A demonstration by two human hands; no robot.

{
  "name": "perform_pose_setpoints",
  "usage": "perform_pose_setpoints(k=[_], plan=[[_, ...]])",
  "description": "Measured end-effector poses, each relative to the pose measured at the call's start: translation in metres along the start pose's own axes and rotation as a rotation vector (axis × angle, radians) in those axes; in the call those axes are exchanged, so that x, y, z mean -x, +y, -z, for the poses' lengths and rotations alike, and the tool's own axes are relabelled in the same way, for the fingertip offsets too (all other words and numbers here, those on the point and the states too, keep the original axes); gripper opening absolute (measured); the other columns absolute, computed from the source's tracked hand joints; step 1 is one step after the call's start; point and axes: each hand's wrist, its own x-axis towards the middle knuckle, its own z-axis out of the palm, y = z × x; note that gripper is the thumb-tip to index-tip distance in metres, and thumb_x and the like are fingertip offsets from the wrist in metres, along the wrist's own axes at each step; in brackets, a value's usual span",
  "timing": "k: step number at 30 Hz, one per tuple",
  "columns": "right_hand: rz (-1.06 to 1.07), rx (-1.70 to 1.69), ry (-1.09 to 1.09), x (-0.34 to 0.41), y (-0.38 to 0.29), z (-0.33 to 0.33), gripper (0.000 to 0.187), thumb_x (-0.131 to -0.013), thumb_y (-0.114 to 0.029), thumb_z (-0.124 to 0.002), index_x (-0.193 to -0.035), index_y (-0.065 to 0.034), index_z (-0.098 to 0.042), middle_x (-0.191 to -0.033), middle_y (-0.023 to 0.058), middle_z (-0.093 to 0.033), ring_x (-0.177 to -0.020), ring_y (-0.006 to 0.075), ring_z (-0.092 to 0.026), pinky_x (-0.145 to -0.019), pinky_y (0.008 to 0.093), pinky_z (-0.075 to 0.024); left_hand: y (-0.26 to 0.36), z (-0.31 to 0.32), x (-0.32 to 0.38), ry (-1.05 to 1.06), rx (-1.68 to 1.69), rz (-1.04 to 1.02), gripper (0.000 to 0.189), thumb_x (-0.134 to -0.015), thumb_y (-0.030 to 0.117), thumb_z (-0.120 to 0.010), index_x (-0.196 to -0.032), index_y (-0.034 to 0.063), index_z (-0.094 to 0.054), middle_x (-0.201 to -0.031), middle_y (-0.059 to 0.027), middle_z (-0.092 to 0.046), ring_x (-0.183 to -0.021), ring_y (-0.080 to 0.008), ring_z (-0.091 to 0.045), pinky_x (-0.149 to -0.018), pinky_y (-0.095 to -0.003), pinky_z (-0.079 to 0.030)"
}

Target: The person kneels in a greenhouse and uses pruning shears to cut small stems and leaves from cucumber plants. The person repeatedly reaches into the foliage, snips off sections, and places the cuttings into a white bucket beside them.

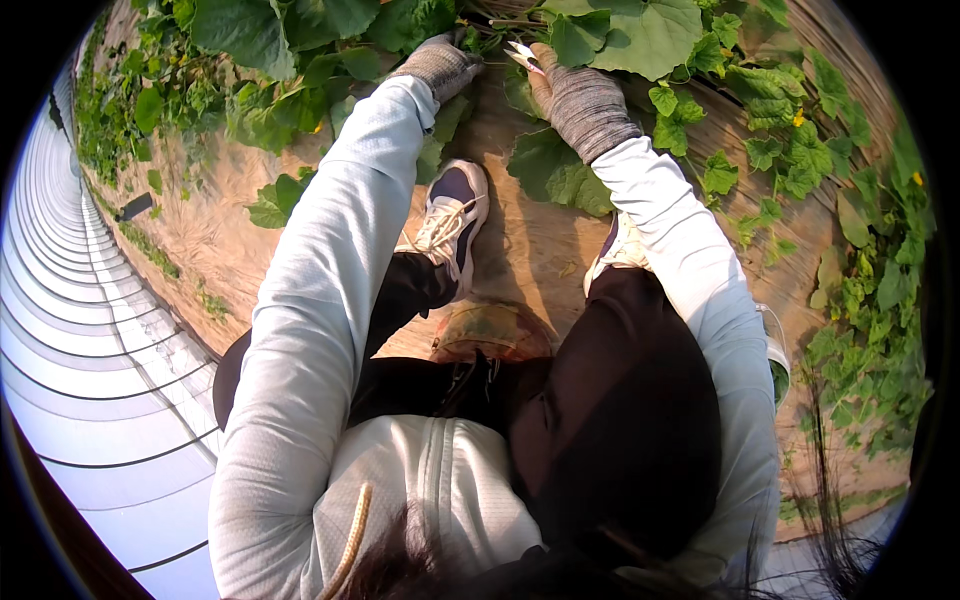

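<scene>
My right hand (574,97), in a grey knit glove with tan fingers, is shut on small snips (523,57) with pale, slightly parted blades. Their tips point left, towards thin vine stems (506,26) at the top of the view. Just across from them, my left hand (442,66) in a matching glove reaches in beside the stems. Its fingertips are partly lost among the foliage, so whether it grips a stem cannot be told. A broad green leaf (649,37) hangs over the right hand, and another large leaf (244,34) spreads to the left.
Leafy vines (806,150) with yellow flowers trail over the brown ground sheet (517,247). My shoes (454,217) straddle a reddish rounded object (487,330). A white bucket (778,364) is partly behind my right arm. Hooped greenhouse film (112,337) rises at left.
</scene>
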Motion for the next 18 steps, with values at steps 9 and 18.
perform_pose_setpoints(k=[9,18], plan=[[0.239,0.079,0.396,-0.042,0.048,-0.087,0.033,-0.088,-0.038,-0.053,-0.112,-0.0172,-0.058,-0.082,0.0128,-0.063,-0.074,0.0313,-0.06,-0.07,0.0397,-0.0484,-0.023,0.025,-0.012,-0.179,0.072,-0.334,0.033,-0.076,-0.001,-0.06,-0.107,0.0083,-0.064,-0.103,-0.0111,-0.063,-0.093,-0.0198,-0.061,-0.079,-0.0266,-0.049],[-0.24,-0.565,-0.016,-0.073,0.047,-0.093,0.036,-0.088,-0.041,-0.053,-0.093,-0.0073,-0.063,-0.096,0.01,-0.062,-0.081,0.0273,-0.058,-0.077,0.0368,-0.0456,0.004,0.034,-0.018,-0.328,0.463,0.251,0.046,-0.066,-0.016,-0.059,-0.105,0.0086,-0.066,-0.119,-0.0092,-0.057,-0.1,-0.0205,-0.059,-0.084,-0.0269,-0.049]])
